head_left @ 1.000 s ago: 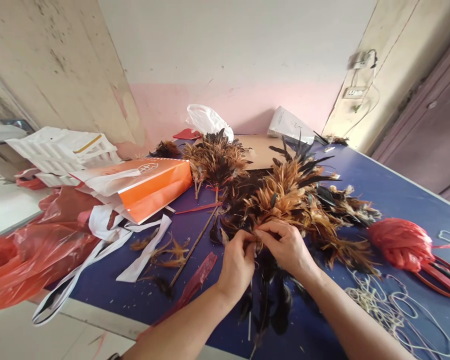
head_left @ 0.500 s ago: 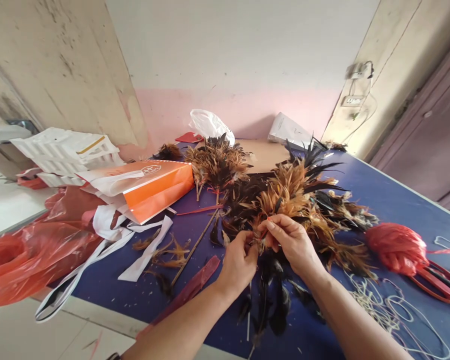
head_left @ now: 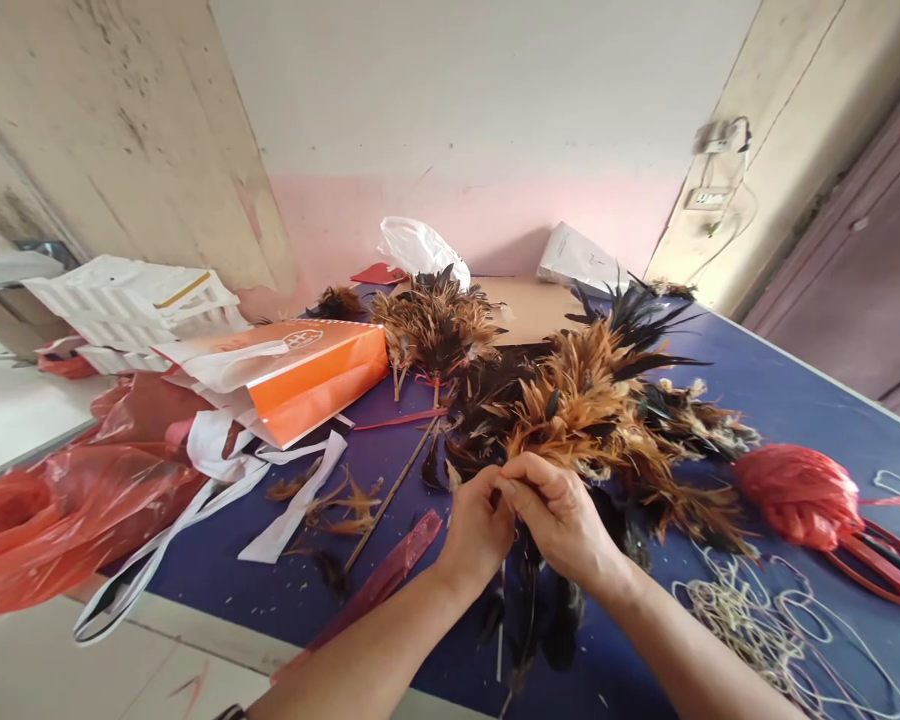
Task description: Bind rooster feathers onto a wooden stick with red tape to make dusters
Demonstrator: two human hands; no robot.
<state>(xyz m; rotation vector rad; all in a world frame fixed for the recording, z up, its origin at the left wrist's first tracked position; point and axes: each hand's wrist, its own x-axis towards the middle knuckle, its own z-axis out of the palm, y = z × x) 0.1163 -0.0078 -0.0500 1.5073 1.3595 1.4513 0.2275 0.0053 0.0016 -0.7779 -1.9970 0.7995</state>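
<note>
My left hand (head_left: pixel 471 525) and my right hand (head_left: pixel 559 520) meet in front of me, thumbs and fingertips pinched together. Feathers are gathered at my left hand's closed fingers. What the right fingertips pinch is hidden between the hands. Just beyond them spreads a large bunch of brown and black feathers (head_left: pixel 570 400). Dark feathers (head_left: pixel 525 600) show below the hands, over the blue table (head_left: pixel 412 640). Farther back lies a feather duster (head_left: pixel 439 325) bound with red strip on a thin stick.
At right are a ball of red plastic twine (head_left: pixel 795 495), red-handled scissors (head_left: pixel 881 565) and tangled string (head_left: pixel 757 620). An orange paper bag (head_left: pixel 319 375), red plastic bag (head_left: pixel 67 510) and white strip (head_left: pixel 292 505) lie left. Cardboard (head_left: pixel 532 310) is at the back.
My right hand has come left and down against my left hand, hiding the feather ends and the bit of red seen between the fingers before. The feather bunch has shifted slightly.
</note>
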